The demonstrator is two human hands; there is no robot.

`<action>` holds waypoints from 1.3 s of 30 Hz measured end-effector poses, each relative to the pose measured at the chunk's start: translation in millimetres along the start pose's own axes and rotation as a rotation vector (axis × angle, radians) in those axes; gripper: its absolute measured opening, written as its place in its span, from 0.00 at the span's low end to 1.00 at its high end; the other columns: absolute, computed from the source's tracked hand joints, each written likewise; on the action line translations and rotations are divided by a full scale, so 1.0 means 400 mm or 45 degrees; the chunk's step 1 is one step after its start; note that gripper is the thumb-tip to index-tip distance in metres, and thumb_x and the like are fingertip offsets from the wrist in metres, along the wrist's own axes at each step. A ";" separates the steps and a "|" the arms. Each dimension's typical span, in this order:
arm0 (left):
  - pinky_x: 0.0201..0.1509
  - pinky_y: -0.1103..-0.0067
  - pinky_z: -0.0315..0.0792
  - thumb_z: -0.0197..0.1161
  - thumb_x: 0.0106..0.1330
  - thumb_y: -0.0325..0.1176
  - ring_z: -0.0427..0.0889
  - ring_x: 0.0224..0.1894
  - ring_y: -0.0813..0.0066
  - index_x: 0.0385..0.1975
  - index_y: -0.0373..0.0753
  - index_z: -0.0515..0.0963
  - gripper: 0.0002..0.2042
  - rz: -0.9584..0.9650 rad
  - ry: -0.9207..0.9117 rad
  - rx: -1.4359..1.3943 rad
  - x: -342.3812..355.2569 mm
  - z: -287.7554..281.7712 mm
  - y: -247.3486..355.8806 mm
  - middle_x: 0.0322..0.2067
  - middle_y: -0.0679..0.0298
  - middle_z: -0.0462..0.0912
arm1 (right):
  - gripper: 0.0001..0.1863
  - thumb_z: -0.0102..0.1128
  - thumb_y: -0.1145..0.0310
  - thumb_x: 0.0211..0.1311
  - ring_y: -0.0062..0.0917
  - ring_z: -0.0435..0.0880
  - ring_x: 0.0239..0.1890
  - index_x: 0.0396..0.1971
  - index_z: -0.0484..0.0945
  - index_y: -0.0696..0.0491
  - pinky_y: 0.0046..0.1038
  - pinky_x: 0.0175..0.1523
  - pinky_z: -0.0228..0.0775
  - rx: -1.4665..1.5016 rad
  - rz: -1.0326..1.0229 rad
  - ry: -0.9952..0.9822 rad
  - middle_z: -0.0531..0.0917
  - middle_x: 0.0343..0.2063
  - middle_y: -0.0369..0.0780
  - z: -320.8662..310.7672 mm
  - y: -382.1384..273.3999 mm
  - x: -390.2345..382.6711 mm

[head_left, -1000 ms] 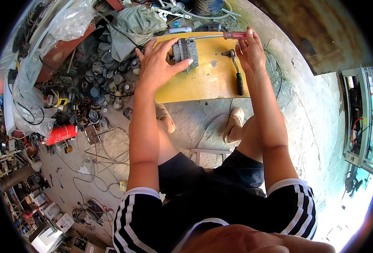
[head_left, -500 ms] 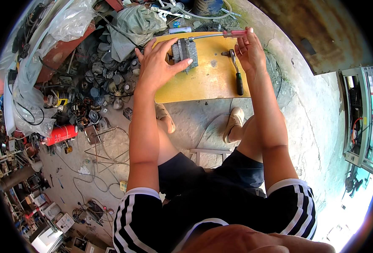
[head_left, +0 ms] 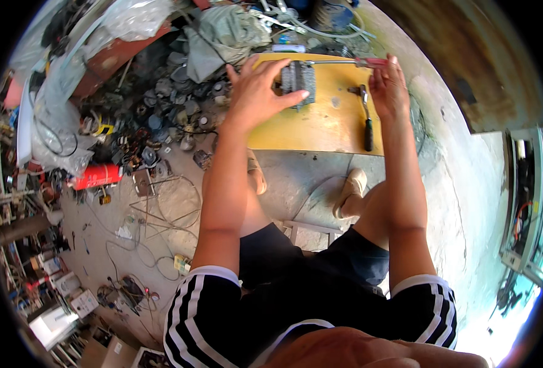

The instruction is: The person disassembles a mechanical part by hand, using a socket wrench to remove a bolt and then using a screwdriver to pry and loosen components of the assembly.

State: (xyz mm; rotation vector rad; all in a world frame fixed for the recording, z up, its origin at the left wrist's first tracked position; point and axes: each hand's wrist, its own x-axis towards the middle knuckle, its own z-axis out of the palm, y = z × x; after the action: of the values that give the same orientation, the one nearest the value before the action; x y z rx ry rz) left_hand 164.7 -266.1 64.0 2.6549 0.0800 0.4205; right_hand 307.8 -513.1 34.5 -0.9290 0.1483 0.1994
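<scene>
On a yellow board (head_left: 345, 138) lies a squarish grey metal block (head_left: 300, 87) with a dark band across it, much like a motor body. My left hand (head_left: 254, 93) is closed round its left side, thumb on the near face and fingers over the far side. In my right hand (head_left: 390, 86) is a screwdriver (head_left: 371, 62) with a red, clear-looking handle, pinched at the handle's end. Its long shaft points left, and the tip meets the block's upper right corner; the exact contact is too small to tell. Below the screwdriver rests a ratchet wrench (head_left: 367, 116) with a black grip.
Heaps of used metal parts (head_left: 161, 98) crowd the board's left side, beside a grey-green cloth sack (head_left: 222, 40). A red cylinder (head_left: 98, 176) and loose cable (head_left: 139, 248) lie on the concrete floor. A rusty panel (head_left: 467, 61) overhangs at the upper right.
The whole view has shifted, so board, block and tools appear farther right and slightly lower. Both hands keep their holds, and the screwdriver remains against the block.
</scene>
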 end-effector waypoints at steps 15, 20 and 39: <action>0.72 0.41 0.33 0.71 0.48 0.63 0.58 0.72 0.52 0.60 0.49 0.76 0.39 -0.052 -0.025 -0.028 -0.001 -0.014 0.009 0.60 0.56 0.77 | 0.15 0.58 0.60 0.72 0.18 0.81 0.46 0.53 0.74 0.49 0.24 0.51 0.69 -0.101 -0.061 0.036 0.82 0.44 0.32 -0.039 0.018 0.030; 0.70 0.37 0.34 0.72 0.46 0.63 0.61 0.70 0.51 0.58 0.49 0.77 0.39 0.004 0.076 -0.028 -0.004 0.001 -0.006 0.56 0.60 0.80 | 0.21 0.63 0.48 0.66 0.13 0.79 0.39 0.51 0.77 0.45 0.25 0.45 0.68 -0.123 0.021 0.216 0.79 0.35 0.27 0.009 0.003 -0.005; 0.70 0.37 0.36 0.70 0.48 0.65 0.61 0.70 0.53 0.59 0.48 0.76 0.40 0.011 0.048 0.076 -0.008 -0.006 -0.006 0.57 0.64 0.80 | 0.24 0.53 0.60 0.74 0.20 0.77 0.49 0.65 0.66 0.52 0.25 0.56 0.64 -0.112 -0.007 0.130 0.79 0.51 0.36 0.011 0.000 -0.009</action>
State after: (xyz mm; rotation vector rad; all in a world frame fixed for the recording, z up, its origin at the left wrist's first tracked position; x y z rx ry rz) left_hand 161.1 -263.4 64.1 2.7071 0.0940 0.4785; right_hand 304.6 -510.0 37.7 -1.0277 0.2328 0.1544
